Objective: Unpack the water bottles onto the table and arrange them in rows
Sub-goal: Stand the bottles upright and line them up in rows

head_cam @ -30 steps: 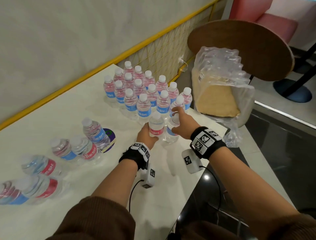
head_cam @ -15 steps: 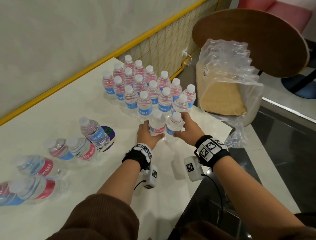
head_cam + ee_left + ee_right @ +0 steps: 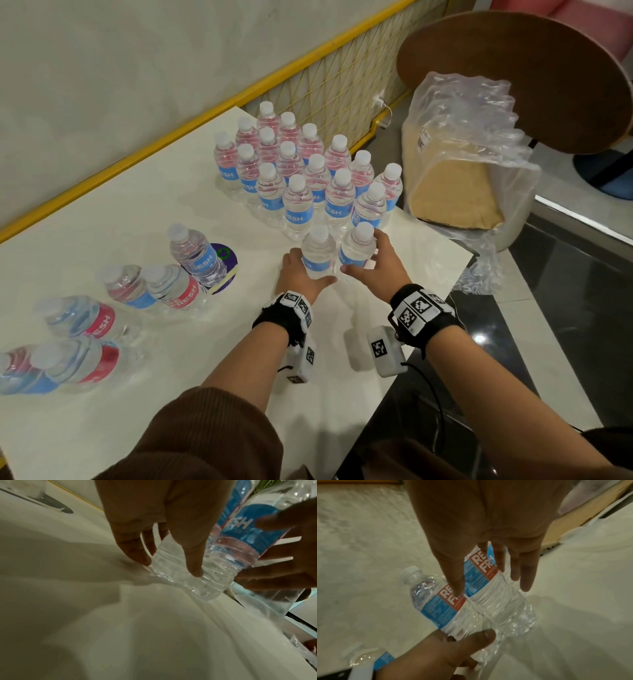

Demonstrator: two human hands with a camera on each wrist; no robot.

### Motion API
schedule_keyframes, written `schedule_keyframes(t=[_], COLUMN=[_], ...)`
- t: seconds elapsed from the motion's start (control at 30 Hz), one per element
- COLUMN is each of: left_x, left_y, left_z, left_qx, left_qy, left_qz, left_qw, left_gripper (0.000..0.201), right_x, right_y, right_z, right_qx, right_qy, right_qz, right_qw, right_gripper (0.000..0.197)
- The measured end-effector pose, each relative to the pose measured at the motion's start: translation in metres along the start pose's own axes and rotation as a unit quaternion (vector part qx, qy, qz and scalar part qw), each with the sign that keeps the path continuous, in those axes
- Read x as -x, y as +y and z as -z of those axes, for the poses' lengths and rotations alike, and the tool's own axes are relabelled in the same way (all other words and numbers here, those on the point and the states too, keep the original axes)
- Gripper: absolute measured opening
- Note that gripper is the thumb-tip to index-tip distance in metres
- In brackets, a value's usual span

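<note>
Two clear bottles (image 3: 318, 251) (blue labels, white caps) | hands (image 3: 297, 277) seemingly grip one each

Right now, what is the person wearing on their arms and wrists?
Both forearms are bare below pushed-up brown ribbed sleeves. Each wrist carries a black strap topped with white blocks printed with black square markers: left band, right band. Under each wrist hangs a white marker-tagged camera box trailing a thin black cable.

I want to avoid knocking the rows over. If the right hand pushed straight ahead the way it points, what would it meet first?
Probably the nearest standing bottle in the rows, just beyond the bottle that the right hand grips. The gap looks small, though depth is hard to judge.
</note>
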State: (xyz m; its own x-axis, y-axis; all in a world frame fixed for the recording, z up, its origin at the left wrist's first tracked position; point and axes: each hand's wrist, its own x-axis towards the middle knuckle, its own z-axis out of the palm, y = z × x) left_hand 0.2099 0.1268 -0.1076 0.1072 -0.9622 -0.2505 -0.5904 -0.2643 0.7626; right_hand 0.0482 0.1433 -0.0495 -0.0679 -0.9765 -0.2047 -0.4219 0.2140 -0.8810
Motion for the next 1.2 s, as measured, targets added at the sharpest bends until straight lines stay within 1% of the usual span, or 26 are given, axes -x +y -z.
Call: schedule_keyframes(t=[0.07, 0.1, 0.2, 0.27, 0.33, 0.43, 0.57, 0.63, 0.7, 0.8, 0.83, 0.9, 0.97, 1.03, 1.07, 1.13, 1.2], left_x=[0.002, 0.003, 0.005, 0.001, -0.004, -0.012, -0.017, -0.017, -0.018, -0.02, -0.021, -0.025, -0.028, -0.03, -0.031, -0.031, -0.031], left_y=[0.001, -0.001, -0.011, -0.015, -0.016, -0.011, -0.007, -0.009, -0.013, -0.012, -0.011, -0.006, -0.002, 0.001, 0.001, -0.001, -0.002], left_z=[-0.003, -0.005, -0.008, -0.005, -0.002, 0.0, -0.004, -0.006, -0.008, -0.008, -0.008, -0.008, -0.008, -0.008, -0.009, -0.01, -0.01], left_qx=[0.019, 0.022, 0.036, 0.05, 0.053, 0.041, 0.069, 0.073, 0.082, 0.087, 0.083, 0.074, 0.076, 0.089, 0.096, 0.1, 0.099], left_qy=[0.03, 0.032, 0.0, -0.005, -0.006, 0.004, 0.013, 0.003, 0.001, 0.014, 0.014, 0.011, 0.01, 0.015, 0.018, 0.017, 0.016], left_qz=[0.01, 0.001, -0.031, -0.024, -0.014, -0.009, 0.001, 0.002, 0.012, 0.023, 0.023, 0.023, 0.036, 0.054, 0.058, 0.06, 0.054], left_qw=[0.999, 0.999, 0.999, 0.998, 0.998, 0.999, 0.998, 0.997, 0.997, 0.996, 0.996, 0.997, 0.996, 0.994, 0.994, 0.993, 0.994], left_gripper=[0.081, 0.082, 0.084, 0.079, 0.076, 0.074, 0.075, 0.077, 0.072, 0.069, 0.069, 0.068, 0.071, 0.071, 0.067, 0.06, 0.06], right_x=[-0.002, -0.002, -0.004, -0.005, -0.004, -0.005, -0.008, -0.009, -0.008, -0.007, -0.007, -0.009, -0.01, -0.011, -0.012, -0.013, -0.013], right_y=[0.001, 0.001, 0.0, 0.001, 0.002, 0.004, 0.007, 0.011, 0.017, 0.026, 0.027, 0.026, 0.024, 0.023, 0.024, 0.026, 0.029], right_z=[-0.005, -0.006, -0.006, -0.001, 0.007, 0.013, -0.002, -0.009, -0.011, -0.007, -0.006, -0.008, -0.013, -0.017, -0.017, -0.017, -0.016], right_qx=[0.033, 0.053, 0.066, 0.05, 0.028, 0.019, -0.003, -0.012, -0.003, 0.005, 0.004, 0.0, 0.005, 0.008, 0.007, 0.009, 0.018], right_qy=[0.02, 0.029, 0.049, 0.039, 0.006, -0.022, -0.006, 0.017, 0.03, 0.014, 0.007, -0.002, -0.001, 0.01, 0.013, -0.001, -0.028], right_qz=[0.0, -0.005, -0.017, -0.016, -0.011, -0.019, -0.054, -0.067, -0.07, -0.066, -0.073, -0.104, -0.116, -0.111, -0.109, -0.105, -0.099], right_qw=[0.999, 0.998, 0.996, 0.998, 1.0, 0.999, 0.999, 0.998, 0.997, 0.998, 0.997, 0.995, 0.993, 0.994, 0.994, 0.994, 0.994], right_gripper=[0.085, 0.083, 0.076, 0.073, 0.071, 0.072, 0.087, 0.082, 0.07, 0.059, 0.06, 0.069, 0.075, 0.073, 0.07, 0.067, 0.065])
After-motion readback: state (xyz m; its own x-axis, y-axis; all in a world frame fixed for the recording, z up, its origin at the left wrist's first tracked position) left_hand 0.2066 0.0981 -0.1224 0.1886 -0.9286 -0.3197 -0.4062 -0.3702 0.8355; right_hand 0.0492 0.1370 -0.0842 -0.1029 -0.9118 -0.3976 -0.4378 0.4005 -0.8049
